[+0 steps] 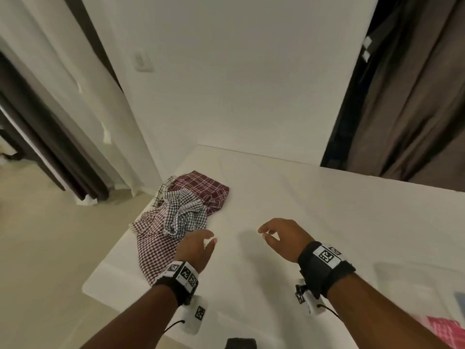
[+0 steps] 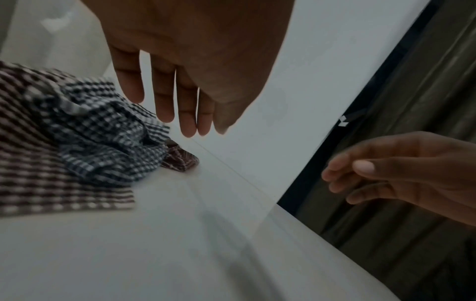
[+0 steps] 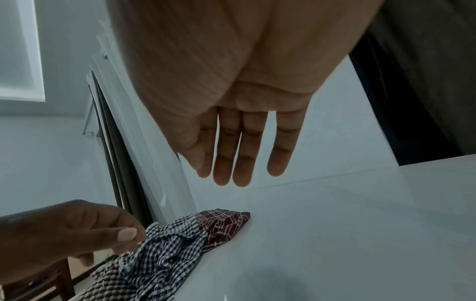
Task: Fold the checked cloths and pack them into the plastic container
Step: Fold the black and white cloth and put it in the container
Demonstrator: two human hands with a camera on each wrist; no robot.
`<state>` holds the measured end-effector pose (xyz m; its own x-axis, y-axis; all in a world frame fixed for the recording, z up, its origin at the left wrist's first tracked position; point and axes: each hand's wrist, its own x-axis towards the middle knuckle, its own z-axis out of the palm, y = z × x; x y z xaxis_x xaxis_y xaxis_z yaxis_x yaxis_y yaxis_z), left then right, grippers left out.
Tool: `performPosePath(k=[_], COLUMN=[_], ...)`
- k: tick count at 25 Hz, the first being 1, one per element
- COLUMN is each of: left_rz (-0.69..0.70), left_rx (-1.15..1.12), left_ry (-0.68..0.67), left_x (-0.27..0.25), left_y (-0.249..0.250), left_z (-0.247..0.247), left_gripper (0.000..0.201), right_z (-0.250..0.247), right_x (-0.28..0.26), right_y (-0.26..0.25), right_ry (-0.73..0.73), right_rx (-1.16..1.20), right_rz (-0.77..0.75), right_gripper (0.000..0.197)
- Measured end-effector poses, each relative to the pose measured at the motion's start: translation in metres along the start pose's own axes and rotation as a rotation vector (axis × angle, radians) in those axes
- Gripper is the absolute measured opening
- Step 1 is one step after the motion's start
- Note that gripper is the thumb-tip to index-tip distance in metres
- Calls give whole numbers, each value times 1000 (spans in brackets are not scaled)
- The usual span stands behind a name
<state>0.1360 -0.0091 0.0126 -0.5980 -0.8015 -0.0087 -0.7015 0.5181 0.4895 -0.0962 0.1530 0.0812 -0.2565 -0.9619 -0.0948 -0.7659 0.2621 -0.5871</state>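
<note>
**Over the white table, both hands empty beside the cloth pile**

Your left hand [image 1: 195,248] hovered relaxed and empty just beside the crumpled checked cloths [image 1: 180,217]; your right hand [image 1: 281,236] hung loosely curled, empty. No container was clearly visible. Best to pinch one corner and lift a single cloth free.

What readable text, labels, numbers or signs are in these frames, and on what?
None readable: no words, brand names or numbers in any view.
Left wristband: black-and-white square marker codes, patterns only, no characters.
Right wristband: same kind of marker codes, no characters.
White tags hanging below the wrists: marker codes too.
Small white marks on the dark curtain: too small to tell.
</note>
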Motion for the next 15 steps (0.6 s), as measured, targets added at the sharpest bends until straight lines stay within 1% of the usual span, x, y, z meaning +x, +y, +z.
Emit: performPosePath(k=[1,3,4,5,7,8,9,11,13,15], left_rz=[-41,-140,-175,-200,-206,-182,-138,-42,22,95], left_rx=[17,69,96,135,286,369,436,484,433,322], left_ry=[32,111,132,115,19,-26,-44,-42,-39,-21], left_x=[10,29,37,43,52,55,56,63,74,89], left_y=[-24,-67,-83,-98,-120,-127,-131,-138,-140,-135], left_z=[-10,-30,-36,-38,-38,-37,-35,-31,-33,-43], left_gripper=[22,10,12,21,42,47,47,35,23,22], right_z=[12,34,42,50,61,66,68,69,62,52], right_x=[13,36,43,48,53,53,50,45,40,37], right_y=[-11,-31,-38,-43,-47,-47,-46,-41,-35,-36], right_ry=[-11,-32,-34,-34,-31,-31,-31,-32,-31,-9], right_rx=[-5,-15,-18,-17,-15,-15,-18,-41,-67,-87], right_rz=[6,26,34,44,65,79,91,120,146,161], right_gripper=[20,20,20,20,20,19,19,19,19,19])
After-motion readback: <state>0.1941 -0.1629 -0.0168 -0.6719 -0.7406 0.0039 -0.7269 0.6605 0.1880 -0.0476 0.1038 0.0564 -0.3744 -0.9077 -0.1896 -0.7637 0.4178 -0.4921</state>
